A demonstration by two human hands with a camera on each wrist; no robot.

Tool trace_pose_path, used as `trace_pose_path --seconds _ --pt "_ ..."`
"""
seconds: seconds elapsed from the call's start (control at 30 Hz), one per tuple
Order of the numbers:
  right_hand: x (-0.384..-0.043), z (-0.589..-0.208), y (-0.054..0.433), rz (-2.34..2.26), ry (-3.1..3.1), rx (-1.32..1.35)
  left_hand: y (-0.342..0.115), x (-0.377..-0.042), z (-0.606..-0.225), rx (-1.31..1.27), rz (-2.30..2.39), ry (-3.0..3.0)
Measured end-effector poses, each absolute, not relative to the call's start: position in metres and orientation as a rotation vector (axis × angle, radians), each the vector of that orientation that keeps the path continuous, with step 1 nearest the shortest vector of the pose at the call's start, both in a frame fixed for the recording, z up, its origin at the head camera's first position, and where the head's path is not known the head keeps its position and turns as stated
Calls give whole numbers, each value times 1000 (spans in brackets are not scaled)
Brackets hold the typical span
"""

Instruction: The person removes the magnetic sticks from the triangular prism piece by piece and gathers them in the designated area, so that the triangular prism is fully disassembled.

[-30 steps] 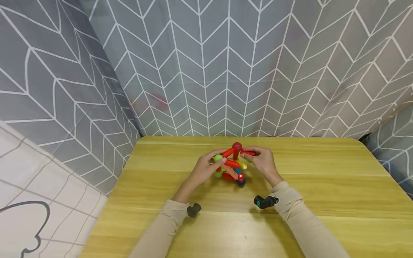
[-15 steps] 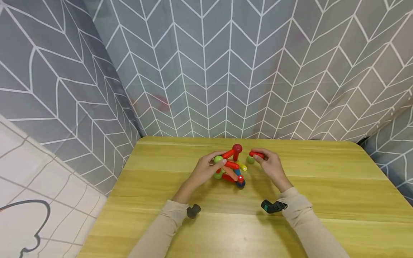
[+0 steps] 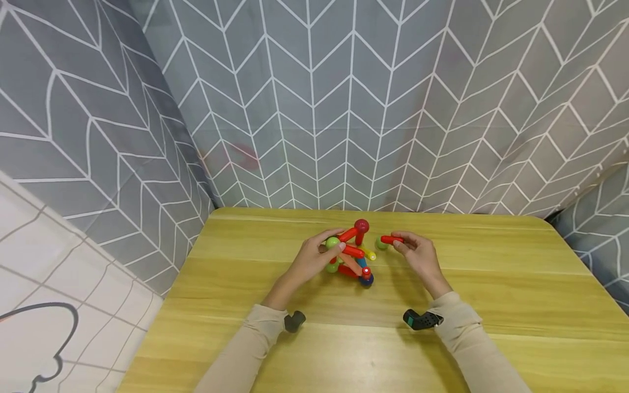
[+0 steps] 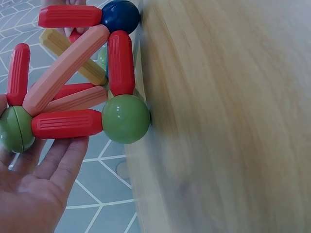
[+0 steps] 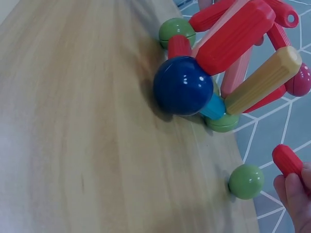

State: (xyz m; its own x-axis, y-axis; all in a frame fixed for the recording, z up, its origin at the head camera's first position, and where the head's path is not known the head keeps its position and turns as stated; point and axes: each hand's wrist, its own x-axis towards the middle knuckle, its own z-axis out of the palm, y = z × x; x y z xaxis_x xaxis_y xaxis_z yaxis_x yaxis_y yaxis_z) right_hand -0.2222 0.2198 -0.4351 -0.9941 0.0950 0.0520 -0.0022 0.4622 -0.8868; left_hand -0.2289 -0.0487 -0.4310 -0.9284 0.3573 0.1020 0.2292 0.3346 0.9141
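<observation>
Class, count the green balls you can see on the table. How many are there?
3: two joined into the structure beside the left hand, one loose green ball near the right hand. Others may be hidden.

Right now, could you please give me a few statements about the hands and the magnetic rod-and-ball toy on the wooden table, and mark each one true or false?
1. The right hand pinches a short red plastic rod. True.
2. That red rod is joined to the dark red ball atop the rod-and-ball structure. False: it is held clear of the structure, to its right.
3. A loose green ball lies on the yellow wooden table near the held rod. True.
4. The left hand rests flat on the table, away from the structure. False: it touches the structure's left side.
5. A dark blue ball sits at the structure's base. True.
</observation>
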Motion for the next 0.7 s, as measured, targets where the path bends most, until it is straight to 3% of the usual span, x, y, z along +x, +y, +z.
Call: trace_pose_path --seconds 0.7 --pt "-219 -463 224 1683 -2615 -274 -52 -231 -436 684 1713 2436"
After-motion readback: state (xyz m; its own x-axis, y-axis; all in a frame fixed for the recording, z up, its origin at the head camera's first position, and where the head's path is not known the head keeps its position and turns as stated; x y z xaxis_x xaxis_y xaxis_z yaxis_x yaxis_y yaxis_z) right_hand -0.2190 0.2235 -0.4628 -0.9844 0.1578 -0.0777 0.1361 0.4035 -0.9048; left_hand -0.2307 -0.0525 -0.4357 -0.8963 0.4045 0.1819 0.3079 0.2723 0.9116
